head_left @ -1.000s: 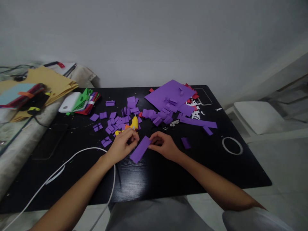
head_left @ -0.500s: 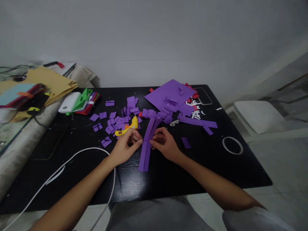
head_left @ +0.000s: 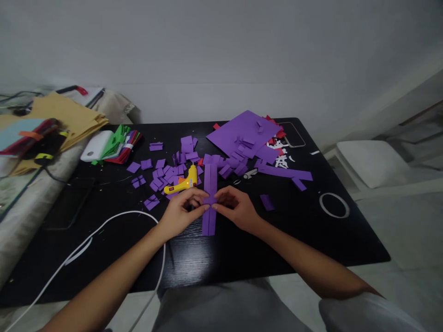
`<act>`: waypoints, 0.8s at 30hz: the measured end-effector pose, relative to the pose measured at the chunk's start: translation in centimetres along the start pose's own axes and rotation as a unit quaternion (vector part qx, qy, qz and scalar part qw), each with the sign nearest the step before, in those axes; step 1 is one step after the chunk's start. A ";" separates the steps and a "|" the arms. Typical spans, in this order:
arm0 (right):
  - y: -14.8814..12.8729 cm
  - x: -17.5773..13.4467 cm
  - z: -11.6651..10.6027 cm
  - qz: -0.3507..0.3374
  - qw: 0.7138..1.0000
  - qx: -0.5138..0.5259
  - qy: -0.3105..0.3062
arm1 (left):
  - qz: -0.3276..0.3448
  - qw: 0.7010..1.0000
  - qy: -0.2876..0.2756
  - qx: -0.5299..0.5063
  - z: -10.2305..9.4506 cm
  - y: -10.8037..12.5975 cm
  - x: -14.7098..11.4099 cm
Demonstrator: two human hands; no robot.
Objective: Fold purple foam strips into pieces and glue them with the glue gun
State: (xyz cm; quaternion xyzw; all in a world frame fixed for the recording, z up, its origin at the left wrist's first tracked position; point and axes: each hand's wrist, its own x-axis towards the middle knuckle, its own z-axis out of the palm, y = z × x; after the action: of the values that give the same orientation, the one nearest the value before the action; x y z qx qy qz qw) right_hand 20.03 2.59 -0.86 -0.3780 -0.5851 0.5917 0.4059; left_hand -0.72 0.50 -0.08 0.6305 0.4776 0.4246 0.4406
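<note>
A long purple paper strip [head_left: 210, 177], creased lengthwise, is held upright in front of me over the black table. My left hand [head_left: 183, 207] pinches its left edge near the middle, fingers closed. On the opposite edge, my right hand [head_left: 237, 207] pinches the strip with thumb and fingers. A short purple band seems to cross the strip between my fingertips. Just beyond my left hand lies a yellow glue gun [head_left: 183, 180]. Small folded purple paper pieces [head_left: 162, 177] are scattered around it. Silver scissors or snips [head_left: 250, 174] lie beyond my right hand.
A large purple sheet [head_left: 238, 133] lies at the back with red and white scraps [head_left: 282, 159] beside it. A white cable [head_left: 114, 216] loops across the left side. Coloured bundles [head_left: 121, 145] and brown paper [head_left: 65, 115] are at the left. A tape ring [head_left: 334, 205] rests at right.
The purple strip has turned from a slant to nearly straight, its near end now farther from me. Both hands still pinch its middle, and the view has shifted slightly.
</note>
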 end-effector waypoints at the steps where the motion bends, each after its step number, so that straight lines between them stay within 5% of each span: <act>1: 0.0 0.0 0.0 -0.005 1.000 0.002 0.002 | 0.003 1.000 0.005 -0.003 0.0 0.1 0.0; 18: -0.6 -0.5 0.0 -0.160 0.979 -0.114 0.049 | 0.135 0.984 0.046 0.103 0.0 1.7 0.1; 24: -0.8 -0.4 0.0 -0.173 0.974 -0.134 0.060 | 0.115 0.988 0.062 0.087 0.0 1.8 0.1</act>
State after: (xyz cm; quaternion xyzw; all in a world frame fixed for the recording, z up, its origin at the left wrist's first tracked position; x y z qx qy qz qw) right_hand 20.23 2.25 -0.07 -0.3572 -0.6897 0.4052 0.4821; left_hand -0.31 0.35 1.62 0.6897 0.4635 0.4671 0.3021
